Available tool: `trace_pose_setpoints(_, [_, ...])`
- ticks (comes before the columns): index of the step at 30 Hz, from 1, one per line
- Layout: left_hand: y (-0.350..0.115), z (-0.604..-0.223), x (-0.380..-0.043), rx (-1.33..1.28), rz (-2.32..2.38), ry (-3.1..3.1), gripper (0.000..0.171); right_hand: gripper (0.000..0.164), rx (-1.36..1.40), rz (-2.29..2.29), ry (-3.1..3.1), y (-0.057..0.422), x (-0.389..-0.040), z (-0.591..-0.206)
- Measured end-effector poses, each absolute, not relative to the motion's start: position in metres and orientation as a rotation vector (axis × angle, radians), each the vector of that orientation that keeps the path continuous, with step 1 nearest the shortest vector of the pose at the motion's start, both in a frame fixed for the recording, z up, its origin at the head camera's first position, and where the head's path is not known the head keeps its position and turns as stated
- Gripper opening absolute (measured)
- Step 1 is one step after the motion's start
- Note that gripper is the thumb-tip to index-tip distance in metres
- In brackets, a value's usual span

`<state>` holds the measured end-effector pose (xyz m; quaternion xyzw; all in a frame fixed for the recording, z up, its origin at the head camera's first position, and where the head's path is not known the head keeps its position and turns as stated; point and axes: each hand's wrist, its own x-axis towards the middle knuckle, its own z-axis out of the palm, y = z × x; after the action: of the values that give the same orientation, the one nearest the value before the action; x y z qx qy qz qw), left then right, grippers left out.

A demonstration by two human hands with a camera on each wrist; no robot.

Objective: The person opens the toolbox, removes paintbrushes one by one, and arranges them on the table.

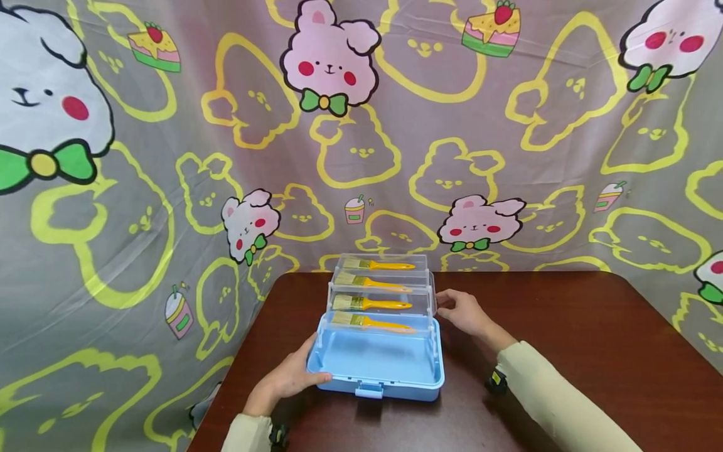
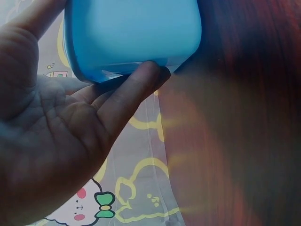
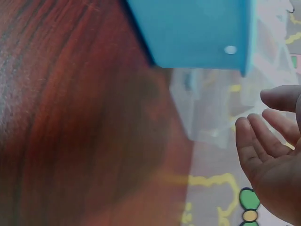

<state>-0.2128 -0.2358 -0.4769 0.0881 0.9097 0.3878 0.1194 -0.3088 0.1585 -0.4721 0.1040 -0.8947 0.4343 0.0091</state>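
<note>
A light blue plastic toolbox (image 1: 378, 361) stands unfolded on the table, with a latch (image 1: 369, 390) on its front. Clear stepped trays (image 1: 425, 292) rise above its rear part, holding several paintbrushes (image 1: 386, 305) with yellow handles and pale bristles. My left hand (image 1: 287, 375) grips the toolbox's front left corner, thumb at the front rim; its fingers (image 2: 136, 87) curl along the blue wall in the left wrist view. Beside the right edge of the clear trays is my right hand (image 1: 465, 314), its fingers loosely bent. In the right wrist view, no object lies between that thumb and the fingers (image 3: 254, 134).
The dark brown wooden table (image 1: 542, 339) extends to the right of the toolbox. Behind and to the left hangs a grey cloth (image 1: 361, 207) printed with cartoon rabbits, close to the table's back edge.
</note>
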Motion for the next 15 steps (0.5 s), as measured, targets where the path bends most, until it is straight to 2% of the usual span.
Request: trace_pose_setpoints(15, [-0.235, -0.476, -0.213, 0.252, 1.135, 2.652, 0.106, 0.018, 0.634, 1.151, -2.785, 0.156, -0.282, -0.435])
